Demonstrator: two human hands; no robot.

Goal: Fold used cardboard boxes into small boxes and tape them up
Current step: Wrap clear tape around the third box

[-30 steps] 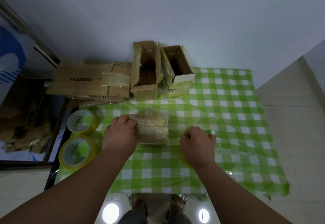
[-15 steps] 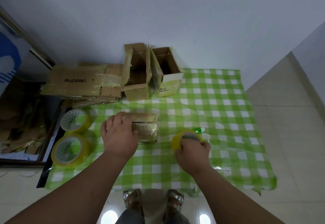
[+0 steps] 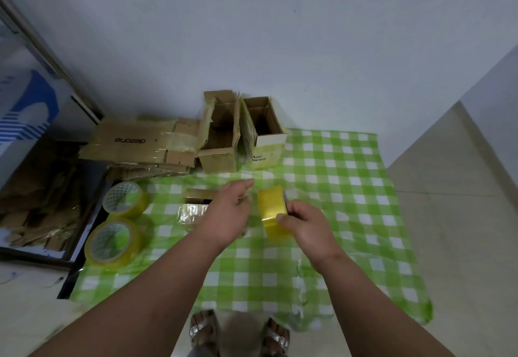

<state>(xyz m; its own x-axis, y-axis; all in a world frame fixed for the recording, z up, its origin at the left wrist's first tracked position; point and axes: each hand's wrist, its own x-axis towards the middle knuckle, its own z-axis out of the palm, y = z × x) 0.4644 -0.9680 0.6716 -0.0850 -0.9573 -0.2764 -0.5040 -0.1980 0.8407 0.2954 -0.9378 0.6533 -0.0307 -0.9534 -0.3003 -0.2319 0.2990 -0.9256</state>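
Fingers of our right hand [image 3: 305, 225] curl round the yellow tape roll [image 3: 273, 211]. Our left hand [image 3: 227, 213] hangs spread, holding nothing, over the small taped box [image 3: 193, 211].

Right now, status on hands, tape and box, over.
Right hand grips yellow tape roll, raised off the cloth. Left hand open, reaching toward the roll. Small taped box on checked tablecloth, partly behind left hand. Nothing blocking.

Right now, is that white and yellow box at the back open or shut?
Open. The white and yellow box stands upright with no flaps over its top, and its dark inside shows.
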